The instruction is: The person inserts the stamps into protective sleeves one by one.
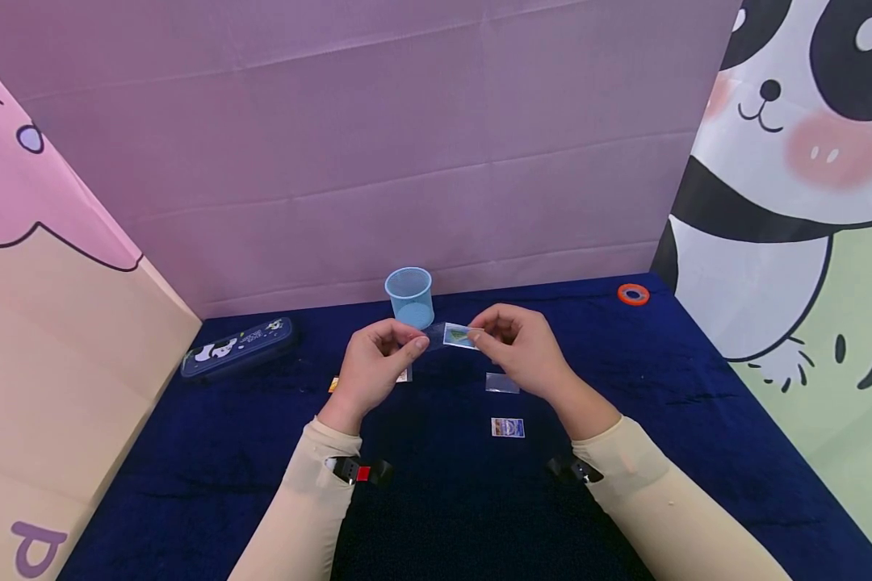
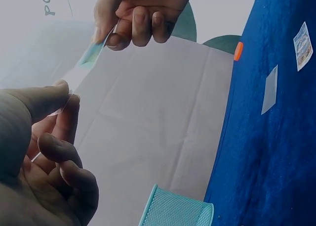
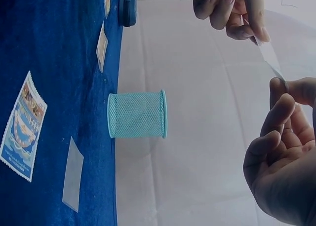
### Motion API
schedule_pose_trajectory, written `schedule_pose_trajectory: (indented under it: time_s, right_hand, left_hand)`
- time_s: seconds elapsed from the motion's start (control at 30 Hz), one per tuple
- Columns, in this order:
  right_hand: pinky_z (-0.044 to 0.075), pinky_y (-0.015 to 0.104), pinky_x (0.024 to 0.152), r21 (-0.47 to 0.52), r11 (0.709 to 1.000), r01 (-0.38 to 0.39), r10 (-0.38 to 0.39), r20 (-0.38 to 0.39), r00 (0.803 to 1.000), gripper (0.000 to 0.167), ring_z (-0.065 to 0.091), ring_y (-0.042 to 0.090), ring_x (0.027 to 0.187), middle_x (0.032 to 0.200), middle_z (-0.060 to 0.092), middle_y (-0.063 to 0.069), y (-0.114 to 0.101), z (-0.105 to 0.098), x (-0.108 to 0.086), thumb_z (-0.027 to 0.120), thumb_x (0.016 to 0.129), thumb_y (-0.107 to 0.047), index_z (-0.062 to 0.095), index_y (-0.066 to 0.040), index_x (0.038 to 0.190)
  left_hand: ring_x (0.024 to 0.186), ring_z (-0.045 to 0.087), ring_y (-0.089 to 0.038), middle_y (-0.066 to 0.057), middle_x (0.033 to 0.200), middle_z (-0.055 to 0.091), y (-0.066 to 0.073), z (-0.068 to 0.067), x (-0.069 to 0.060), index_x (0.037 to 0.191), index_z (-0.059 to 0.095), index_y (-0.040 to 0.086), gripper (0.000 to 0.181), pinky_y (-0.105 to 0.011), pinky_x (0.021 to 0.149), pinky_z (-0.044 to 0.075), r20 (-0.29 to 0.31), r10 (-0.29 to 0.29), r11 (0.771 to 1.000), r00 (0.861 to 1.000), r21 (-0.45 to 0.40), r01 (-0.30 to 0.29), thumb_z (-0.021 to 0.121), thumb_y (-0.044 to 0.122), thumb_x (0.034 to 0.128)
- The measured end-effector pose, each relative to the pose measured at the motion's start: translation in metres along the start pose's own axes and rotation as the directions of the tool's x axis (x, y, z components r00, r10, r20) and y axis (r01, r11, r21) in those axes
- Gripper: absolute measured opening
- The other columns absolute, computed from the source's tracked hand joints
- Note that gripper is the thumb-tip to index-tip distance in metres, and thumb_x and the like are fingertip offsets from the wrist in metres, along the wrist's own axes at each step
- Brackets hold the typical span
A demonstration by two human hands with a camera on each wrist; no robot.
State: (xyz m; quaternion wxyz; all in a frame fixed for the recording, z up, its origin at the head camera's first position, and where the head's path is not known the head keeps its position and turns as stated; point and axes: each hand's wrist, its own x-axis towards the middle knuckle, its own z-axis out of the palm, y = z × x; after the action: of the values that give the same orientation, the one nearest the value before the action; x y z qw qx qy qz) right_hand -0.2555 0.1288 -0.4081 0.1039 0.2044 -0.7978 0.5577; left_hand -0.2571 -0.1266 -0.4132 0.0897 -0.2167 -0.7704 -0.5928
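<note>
Above the table, my left hand [image 1: 378,359] pinches a small clear plastic sleeve [image 1: 433,336] between thumb and forefinger. My right hand [image 1: 519,347] pinches the right end of a small blue-and-green stamp [image 1: 458,336]. The stamp's left end meets or overlaps the sleeve; how far it sits inside, I cannot tell. In the left wrist view the stamp [image 2: 92,54] and sleeve form one slanting strip between both hands. Below the right hand lie another clear sleeve [image 3: 73,175] and a stamp with perforated edges [image 3: 23,129].
A light-blue mesh cup [image 1: 410,298] stands behind the hands. To the left lies a dark-blue panda pencil case [image 1: 240,349], and an orange tape roll [image 1: 633,294] is at back right. Two small pieces, one orange [image 1: 333,385], lie partly hidden by the left hand.
</note>
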Motion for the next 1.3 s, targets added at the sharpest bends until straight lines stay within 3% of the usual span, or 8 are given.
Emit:
schedule_pose_trajectory:
  time_s: [0.3, 0.67, 1.3]
  right_hand:
    - [0.047, 0.028, 0.057, 0.029, 1.0, 0.01, -0.01, 0.003, 1.0, 0.008, 0.056, 0.024, 0.066, 0.082, 0.067, 0.009, -0.0026, -0.001, 0.0, 0.074, 0.1, -0.018, 0.074, -0.01, 0.103]
    - [0.044, 0.027, 0.057, 0.0, 1.0, -0.026, 0.026, 0.019, 0.999, 0.007, 0.054, 0.024, 0.067, 0.083, 0.069, 0.007, -0.0033, 0.0003, 0.0, 0.074, 0.1, -0.014, 0.074, -0.008, 0.105]
    - [0.046, 0.027, 0.057, 0.013, 1.0, -0.025, 0.024, 0.045, 0.999, 0.009, 0.057, 0.022, 0.067, 0.082, 0.071, 0.008, -0.0003, -0.0005, 0.0001, 0.075, 0.099, -0.018, 0.075, -0.009, 0.1]
  left_hand:
    - [0.07, 0.051, -0.021, -0.005, 0.09, 0.07, 0.003, -0.0005, -0.0013, 0.102, 0.077, 0.01, 0.009, -0.025, 0.058, 0.041, 0.04, -0.032, 0.999, 0.999, -0.01, 0.032, 0.075, 0.019, 0.0992]
    - [0.065, 0.05, -0.016, -0.005, 0.086, 0.071, 0.0016, 0.0, 0.0003, 0.1, 0.076, 0.007, 0.006, -0.024, 0.055, 0.04, 0.023, 0.023, 0.999, 0.999, -0.03, -0.022, 0.076, 0.013, 0.098]
    - [0.065, 0.047, -0.02, -0.005, 0.086, 0.066, 0.0003, 0.0006, -0.0011, 0.1, 0.077, 0.009, 0.005, -0.025, 0.056, 0.038, 0.011, 0.043, 0.999, 0.999, -0.029, -0.043, 0.075, 0.014, 0.0985]
